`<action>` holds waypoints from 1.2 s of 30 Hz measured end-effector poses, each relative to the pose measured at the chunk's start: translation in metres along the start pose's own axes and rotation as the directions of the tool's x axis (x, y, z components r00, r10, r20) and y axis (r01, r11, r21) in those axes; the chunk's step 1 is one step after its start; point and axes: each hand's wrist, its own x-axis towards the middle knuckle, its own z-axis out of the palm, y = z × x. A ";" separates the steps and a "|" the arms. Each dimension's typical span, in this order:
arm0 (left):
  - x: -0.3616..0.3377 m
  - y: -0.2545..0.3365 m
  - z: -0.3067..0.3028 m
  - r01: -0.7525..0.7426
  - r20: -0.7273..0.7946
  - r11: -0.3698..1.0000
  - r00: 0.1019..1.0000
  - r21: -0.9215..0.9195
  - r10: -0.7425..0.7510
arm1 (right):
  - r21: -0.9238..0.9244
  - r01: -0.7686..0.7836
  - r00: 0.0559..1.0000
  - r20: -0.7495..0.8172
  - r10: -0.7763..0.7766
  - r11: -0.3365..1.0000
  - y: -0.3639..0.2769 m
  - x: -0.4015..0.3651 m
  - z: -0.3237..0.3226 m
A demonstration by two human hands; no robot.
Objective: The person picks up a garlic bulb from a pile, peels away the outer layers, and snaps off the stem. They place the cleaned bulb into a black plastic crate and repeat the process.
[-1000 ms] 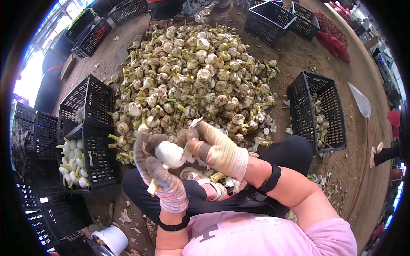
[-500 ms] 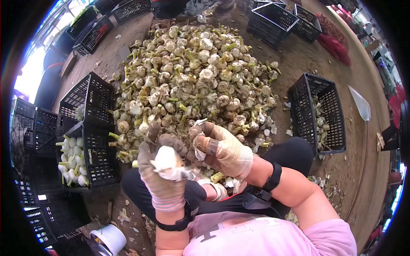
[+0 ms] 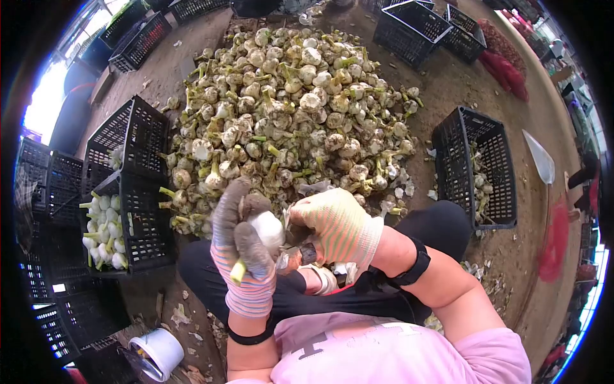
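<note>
In a striped, soil-stained glove, my left hand [image 3: 225,240] is wrapped round a white garlic bulb [image 3: 267,229], whose cut green stem [image 3: 238,271] pokes out below the fingers. My right hand [image 3: 342,224], gloved too, is closed just right of the bulb, its fingertips pinching papery garlic skin [image 3: 291,257]. The fingers partly hide that skin. Beyond both hands spreads a big heap of unpeeled garlic [image 3: 288,109] with soil on the bulbs and short stems.
Left of my legs, a black crate [image 3: 147,217] holds clean white garlic bulbs [image 3: 103,230]. To the right stands another crate [image 3: 476,169] with some garlic and scraps inside. A white bucket [image 3: 160,352] sits at lower left. More crates [image 3: 409,32] stand behind the heap.
The bulb has turned in my left hand, so its stem now points down toward me. My right hand has rolled over, showing the back of the glove, and stays close to the bulb.
</note>
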 end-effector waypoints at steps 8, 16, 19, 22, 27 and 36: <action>-0.004 0.000 0.000 -0.028 0.038 0.999 0.999 0.044 0.026 | -0.003 0.053 0.998 0.046 -0.053 0.999 -0.001 -0.002 -0.004; -0.003 0.002 0.000 0.064 0.014 0.995 0.998 -0.076 -0.063 | -0.092 0.259 0.965 -0.006 -0.261 0.961 0.007 -0.003 0.001; -0.003 0.003 -0.001 0.081 0.045 0.997 0.996 -0.003 -0.081 | -0.166 0.169 0.984 0.093 -0.155 0.971 -0.002 -0.003 -0.007; -0.005 -0.003 0.000 0.049 0.023 0.998 0.999 0.030 -0.050 | -0.208 0.186 0.979 0.122 -0.163 0.960 0.001 -0.001 -0.005; 0.000 -0.003 -0.002 0.112 -0.030 0.978 0.992 -0.177 -0.119 | -0.160 0.162 0.987 0.029 -0.159 0.974 0.006 0.000 -0.004; 0.005 0.003 0.001 0.107 -0.219 0.985 0.966 -0.136 -0.135 | 0.302 0.391 0.875 -0.415 -0.249 0.869 0.011 0.006 0.014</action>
